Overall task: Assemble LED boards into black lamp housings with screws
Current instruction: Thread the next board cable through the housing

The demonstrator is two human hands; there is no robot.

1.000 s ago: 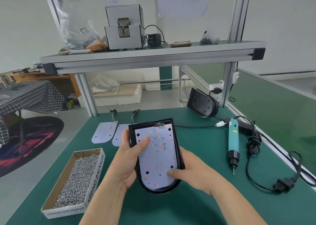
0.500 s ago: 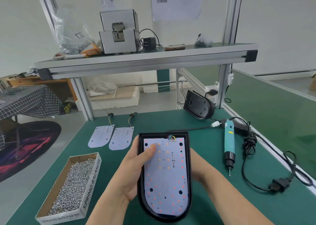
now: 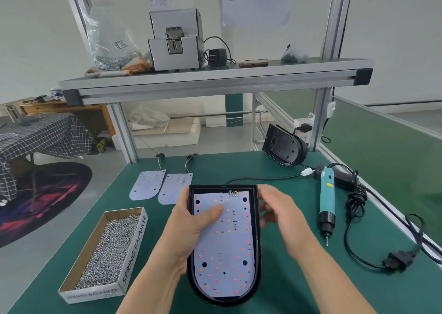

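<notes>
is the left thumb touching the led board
Touching. The head view shows the left hand with its thumb flat on the LED board in the black housing.

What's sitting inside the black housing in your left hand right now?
A white LED board fills the black housing, coloured wires at its top edge, the thumb of the left hand pressing on it. The housing floor beneath the board is covered.

Noted grey metal box (image 3: 175, 41) on overhead shelf (image 3: 287, 74), black adapter (image 3: 217, 58) just beside it, phone (image 3: 253, 63) lying farther right, QR sheet (image 3: 256, 0) hung on wall, checked cloth (image 3: 47, 134) far left.
</notes>
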